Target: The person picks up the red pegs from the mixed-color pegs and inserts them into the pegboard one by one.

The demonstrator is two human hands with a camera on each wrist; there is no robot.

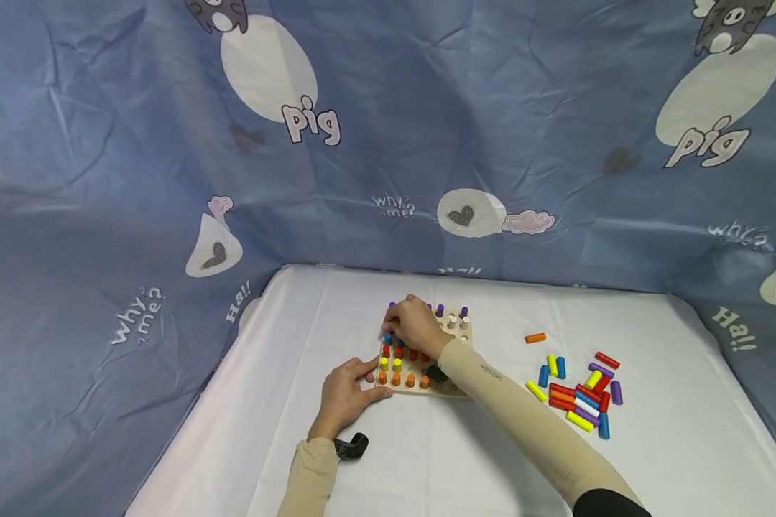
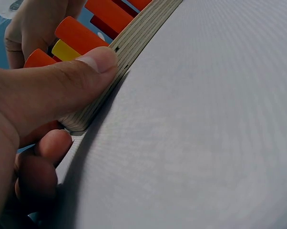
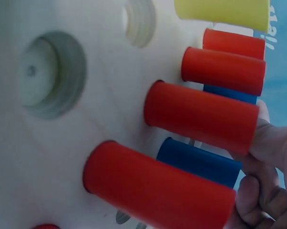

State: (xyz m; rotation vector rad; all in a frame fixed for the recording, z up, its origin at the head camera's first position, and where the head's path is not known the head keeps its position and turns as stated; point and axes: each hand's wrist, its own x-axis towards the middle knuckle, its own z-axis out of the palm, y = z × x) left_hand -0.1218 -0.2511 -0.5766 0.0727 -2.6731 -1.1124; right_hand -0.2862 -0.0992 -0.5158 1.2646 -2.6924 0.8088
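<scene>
A wooden pegboard [image 1: 404, 389] lies on the white table, holding rows of coloured pegs. Orange pegs [image 1: 410, 379] stand along its near edge, then yellow pegs [image 1: 397, 365], red and blue ones, with white and purple pegs toward the back. My left hand [image 1: 345, 395] grips the near left corner; its thumb [image 2: 88, 71] presses the board's edge. Over the back left part, my right hand [image 1: 416, 324] reaches down with bent fingers close above a blue peg [image 1: 388, 337]. Red pegs [image 3: 200, 114] partly hide those fingertips, and I cannot tell whether they hold a peg.
To the right of the board lies a loose heap of pegs in several colours, including a white peg [image 1: 586, 407]. A single orange peg [image 1: 535, 337] lies apart behind it. Blue printed cloth [image 1: 388, 158] hangs behind the table.
</scene>
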